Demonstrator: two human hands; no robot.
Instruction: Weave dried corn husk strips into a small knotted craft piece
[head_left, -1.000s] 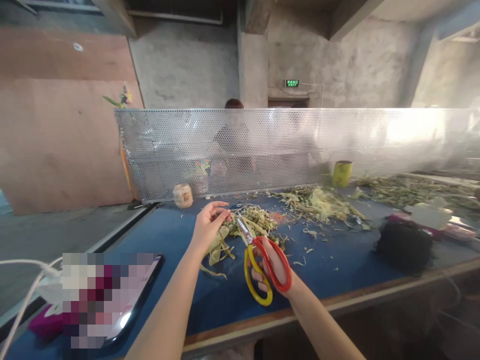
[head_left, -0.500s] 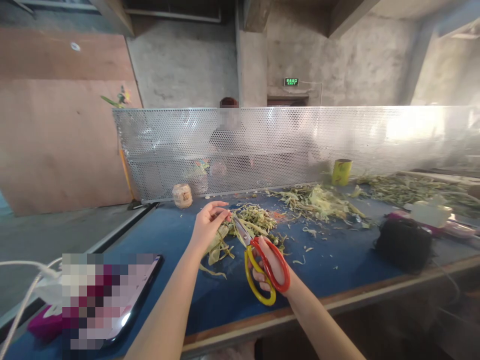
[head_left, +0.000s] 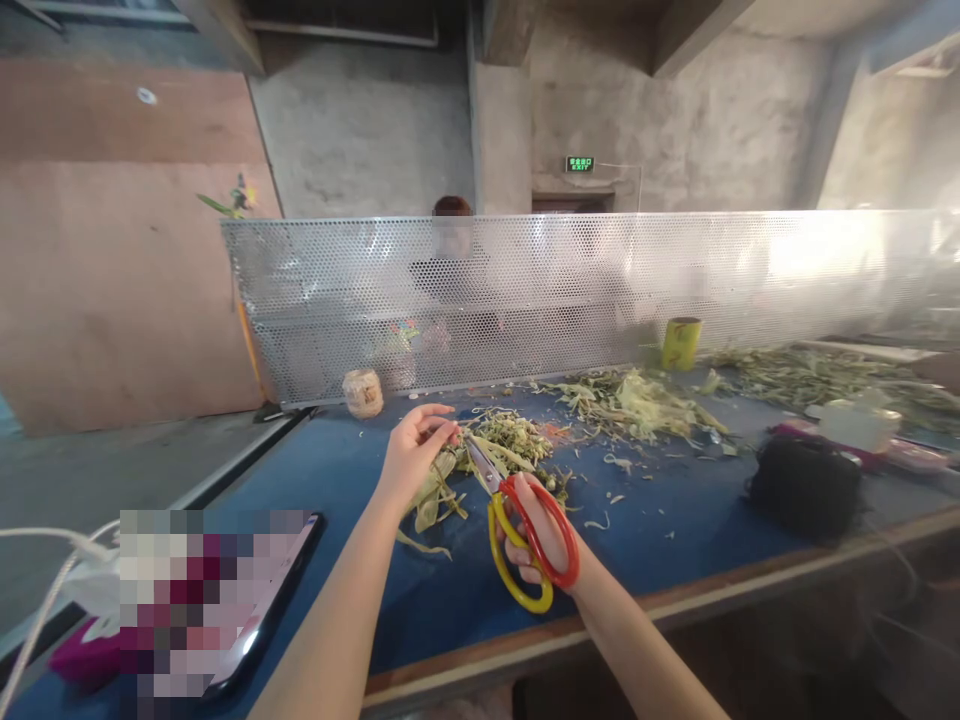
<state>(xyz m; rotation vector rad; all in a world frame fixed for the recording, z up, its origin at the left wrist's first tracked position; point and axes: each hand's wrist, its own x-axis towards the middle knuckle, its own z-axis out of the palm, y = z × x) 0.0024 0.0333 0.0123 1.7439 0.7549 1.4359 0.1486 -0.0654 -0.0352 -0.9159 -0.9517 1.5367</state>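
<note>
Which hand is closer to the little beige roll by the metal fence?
The left hand: it is in front of the beige roll and a bit to its right. The right hand, holding the scissors, is farther away to the right.

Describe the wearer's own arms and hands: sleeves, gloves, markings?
Left forearm and right forearm are bare, no sleeves in frame. Left hand and right hand are ungloved. No watch, bracelet, cable or marking shows on either arm. Nail detail is too small to tell.
</note>
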